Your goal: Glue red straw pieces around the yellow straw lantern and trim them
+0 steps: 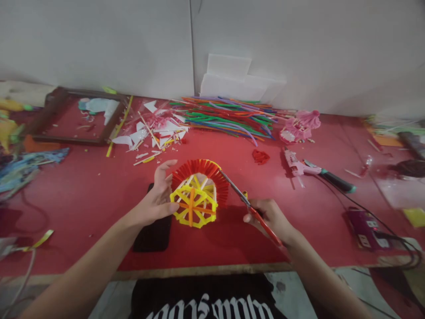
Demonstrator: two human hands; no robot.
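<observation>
My left hand (158,198) holds the left side of a small wheel-shaped model (196,195) built from yellow and orange straw pieces, with a pleated red paper rim over its top. My right hand (270,217) is closed on red-handled scissors (247,201). The scissor blades point up and left, and their tip touches the right edge of the red rim. The model stands on the red table (83,195) near its front edge. A black flat object (154,232) lies under my left wrist.
A pile of coloured straws (229,116) lies at the back centre. A pink glue gun (300,167) with a dark cable lies right of the model. Paper scraps (156,130), a wooden frame (73,115), pink paper pieces (300,125) and a power strip (365,226) are around.
</observation>
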